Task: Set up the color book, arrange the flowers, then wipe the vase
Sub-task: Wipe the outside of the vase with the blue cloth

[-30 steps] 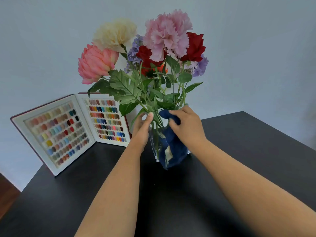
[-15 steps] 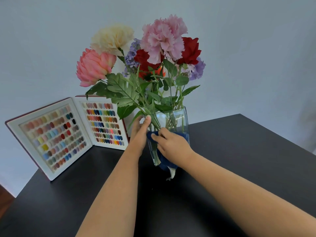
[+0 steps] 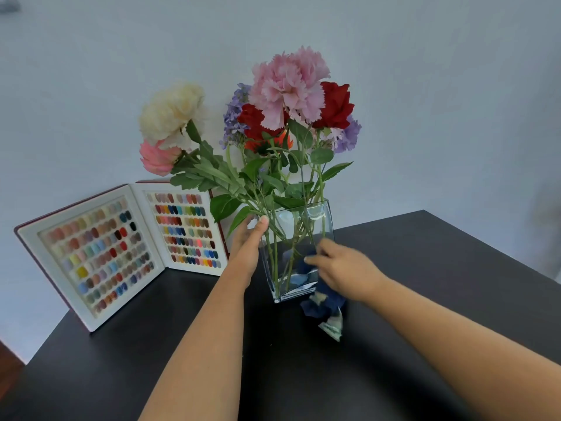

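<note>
Vase (image 3: 299, 253) upright on dark surface (image 3: 440, 268), flowers (image 3: 288, 86) inside. Left hand (image 3: 247, 241) grip wraps vase's upper left edge. Right hand (image 3: 343, 268) grip clenched on blue cloth (image 3: 323, 302), pressed against vase's lower right side. Color book (image 3: 121, 244) stands open behind left.

Right hand (image 3: 343, 273) motion-blurred, hides most of cloth (image 3: 323, 305); left hand's fingers perhaps behind vase (image 3: 299, 253).

Soft, even daylight; wide-angle view.
Motion blur smears the right hand (image 3: 344, 273) and dark blue cloth (image 3: 321, 302); pale glare streaks the clear square glass vase (image 3: 299, 253); the matte black desk (image 3: 425, 268) bows at the edges.
</note>
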A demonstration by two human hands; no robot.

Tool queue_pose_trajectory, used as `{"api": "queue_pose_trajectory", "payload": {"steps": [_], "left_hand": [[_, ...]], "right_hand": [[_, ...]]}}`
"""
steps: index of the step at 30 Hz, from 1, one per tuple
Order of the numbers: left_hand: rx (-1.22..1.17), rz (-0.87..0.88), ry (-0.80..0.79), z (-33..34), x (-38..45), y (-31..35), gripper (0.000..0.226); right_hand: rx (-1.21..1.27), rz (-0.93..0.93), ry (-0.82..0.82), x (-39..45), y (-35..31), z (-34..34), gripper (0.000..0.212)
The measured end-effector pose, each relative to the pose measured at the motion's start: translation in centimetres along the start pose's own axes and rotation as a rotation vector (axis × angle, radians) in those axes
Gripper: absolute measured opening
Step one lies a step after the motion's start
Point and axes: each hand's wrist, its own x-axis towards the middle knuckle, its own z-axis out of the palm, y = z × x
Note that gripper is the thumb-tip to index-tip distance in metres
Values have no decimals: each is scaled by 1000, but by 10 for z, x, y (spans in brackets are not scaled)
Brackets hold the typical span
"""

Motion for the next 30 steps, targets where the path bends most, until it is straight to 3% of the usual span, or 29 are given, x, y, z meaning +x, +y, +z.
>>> {"api": "queue_pose_trajectory", "payload": {"steps": [4,8,18,24,26,30], "left_hand": [[-31,-5,-6,2,-1,0,67],[-44,11,-3,2,-1,0,63],[-6,38,6,0,3,-5,66],[-10,28,6,0,1,-2,61],[-13,36,6,1,1,-2,64],[-29,26,7,2,2,-4,66]], "right_hand": [[111,212,318,20,18,-26,29],[137,221,393,39,13,-28,29],[63,-60,94,-6,-5,13,34],[-114,-112,-266,-22,7,18,37],[-36,-64,-143,-20,11,4,33],[201,223,359,-1,28,-26,31]]}}
